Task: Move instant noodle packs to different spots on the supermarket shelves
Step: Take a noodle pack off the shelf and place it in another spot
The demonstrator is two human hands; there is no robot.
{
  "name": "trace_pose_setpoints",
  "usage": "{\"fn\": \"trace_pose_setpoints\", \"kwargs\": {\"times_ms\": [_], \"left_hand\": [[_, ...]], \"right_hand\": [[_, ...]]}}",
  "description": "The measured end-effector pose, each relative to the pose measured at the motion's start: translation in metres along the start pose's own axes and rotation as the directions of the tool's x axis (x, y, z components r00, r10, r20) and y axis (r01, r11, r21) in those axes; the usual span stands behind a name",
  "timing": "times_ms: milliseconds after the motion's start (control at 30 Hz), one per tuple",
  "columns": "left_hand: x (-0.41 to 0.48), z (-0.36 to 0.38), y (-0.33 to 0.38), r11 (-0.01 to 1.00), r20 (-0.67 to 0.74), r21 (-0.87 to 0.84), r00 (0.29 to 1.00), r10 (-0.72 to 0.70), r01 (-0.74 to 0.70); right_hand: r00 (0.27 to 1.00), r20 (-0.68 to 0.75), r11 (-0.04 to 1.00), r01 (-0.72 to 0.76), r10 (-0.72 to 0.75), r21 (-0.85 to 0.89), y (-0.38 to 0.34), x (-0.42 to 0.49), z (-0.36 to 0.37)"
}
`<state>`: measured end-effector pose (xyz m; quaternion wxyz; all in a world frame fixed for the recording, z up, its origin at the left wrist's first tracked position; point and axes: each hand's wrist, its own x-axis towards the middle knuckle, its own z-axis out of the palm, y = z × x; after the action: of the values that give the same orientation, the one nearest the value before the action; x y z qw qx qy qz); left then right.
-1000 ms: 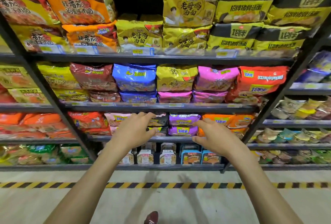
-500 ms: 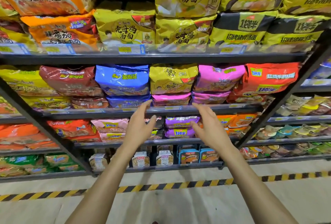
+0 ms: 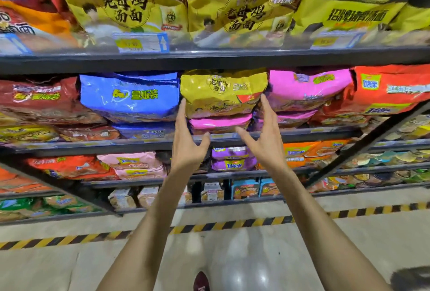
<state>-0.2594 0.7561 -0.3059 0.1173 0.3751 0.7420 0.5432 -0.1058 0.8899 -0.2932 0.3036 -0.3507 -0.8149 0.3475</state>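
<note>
Two bare hands flank the yellow noodle pack (image 3: 222, 92), fingers spread, gripping nothing. Left hand (image 3: 187, 141) at its lower left corner, right hand (image 3: 265, 137) at its lower right; contact unclear. Pack is crinkled glossy foil, pillow-shaped, lying on a pink pack (image 3: 220, 124); its rear is hidden. Blue pack (image 3: 130, 95) just left.

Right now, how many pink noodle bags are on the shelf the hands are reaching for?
3 that I can see: one big pink bag right of the yellow bag, one pink bag under it, and one pink bag under the yellow one. More may hide behind.
</note>
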Motion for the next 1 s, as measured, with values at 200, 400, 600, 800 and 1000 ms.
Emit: {"fn": "trace_pose_setpoints", "kwargs": {"times_ms": [200,400,600,800,1000], "left_hand": [[0.022,0.02,-0.012,0.999,-0.124,-0.033,0.992,0.015,-0.02],[0.034,0.032,-0.035,0.983,-0.185,0.033,0.965,0.185,-0.182],[0.039,0.032,-0.039,0.965,-0.25,0.063,0.932,0.264,-0.256],[0.028,0.039,-0.04,0.984,-0.246,-0.09,0.96,0.13,-0.156],[0.016,0.038,-0.034,0.983,-0.249,-0.148,0.966,0.067,-0.107]], "right_hand": [[0.972,-0.181,0.982,0.17,-0.153,0.083,0.016,0.021,0.025],[0.942,-0.174,0.956,0.294,-0.287,0.013,0.033,0.039,0.04],[0.939,-0.166,0.95,0.31,-0.302,0.026,0.043,0.043,0.053],[0.94,-0.184,0.945,0.31,-0.287,0.108,0.04,0.038,0.051],[0.931,-0.239,0.945,0.308,-0.276,0.109,0.04,0.018,0.052]]}}
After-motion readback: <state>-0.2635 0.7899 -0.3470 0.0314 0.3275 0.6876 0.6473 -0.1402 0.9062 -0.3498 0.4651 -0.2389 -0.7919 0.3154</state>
